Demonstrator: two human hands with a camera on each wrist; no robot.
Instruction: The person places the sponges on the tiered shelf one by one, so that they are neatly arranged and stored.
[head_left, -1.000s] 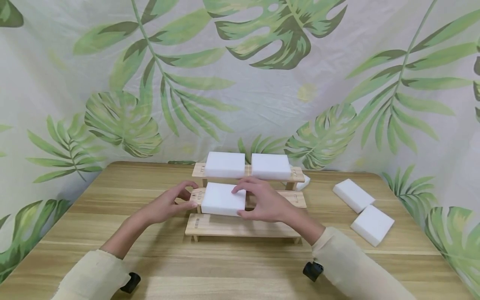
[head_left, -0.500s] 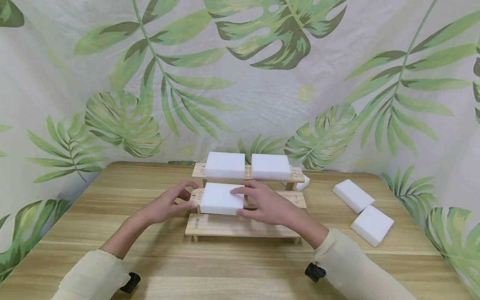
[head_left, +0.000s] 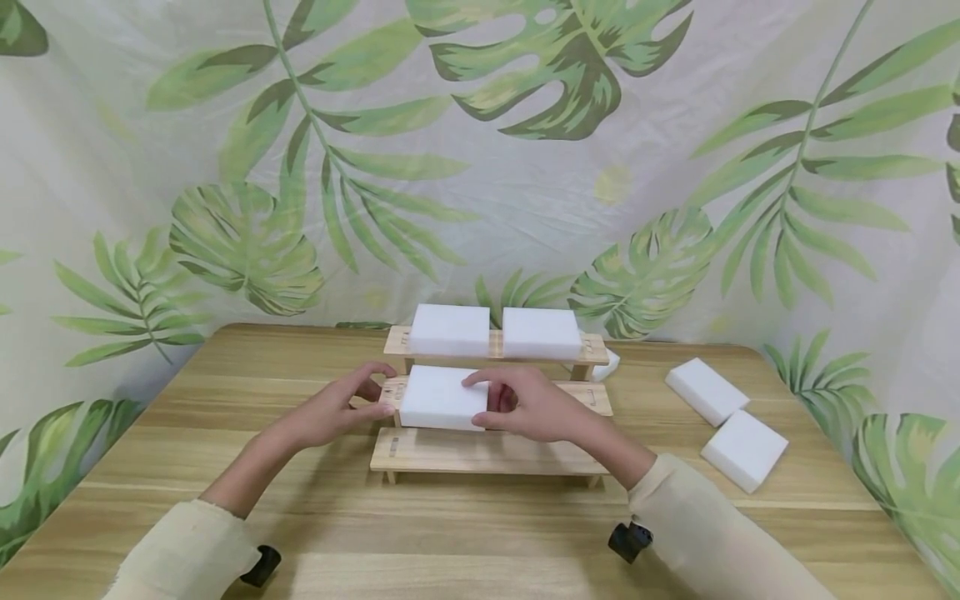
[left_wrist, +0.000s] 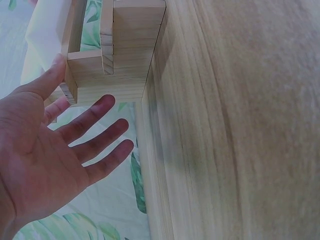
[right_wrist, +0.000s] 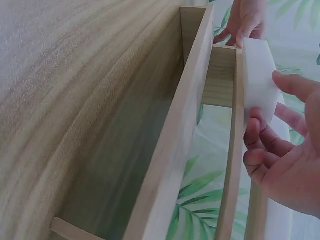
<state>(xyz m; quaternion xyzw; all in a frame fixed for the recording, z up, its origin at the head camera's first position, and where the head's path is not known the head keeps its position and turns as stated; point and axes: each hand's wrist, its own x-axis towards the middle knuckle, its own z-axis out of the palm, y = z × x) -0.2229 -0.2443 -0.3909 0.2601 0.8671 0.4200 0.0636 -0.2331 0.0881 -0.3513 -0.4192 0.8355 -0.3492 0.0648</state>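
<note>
A three-step wooden stand (head_left: 480,450) stands on the table. On the left part of its middle step lies a white foam block (head_left: 442,396). My right hand (head_left: 536,404) holds the block at its right end, with one finger on top and another at the lower front corner. The right wrist view shows the other fingers of that hand curled beside the block (right_wrist: 259,75). At the left end of the middle step, my left hand (head_left: 337,408) pinches the board between thumb and index finger. Its remaining fingers (left_wrist: 102,135) are spread below, in the left wrist view.
Two similar white blocks (head_left: 450,329) sit side by side on the top step. Another white piece (head_left: 606,365) shows partly behind the stand. Two more blocks (head_left: 745,450) lie on the table to the right. A leaf-print cloth (head_left: 525,208) hangs behind the table.
The block on the middle step has shifted slightly left with my right hand, whose lower fingers are now more curled. My left hand has stayed in place.
</note>
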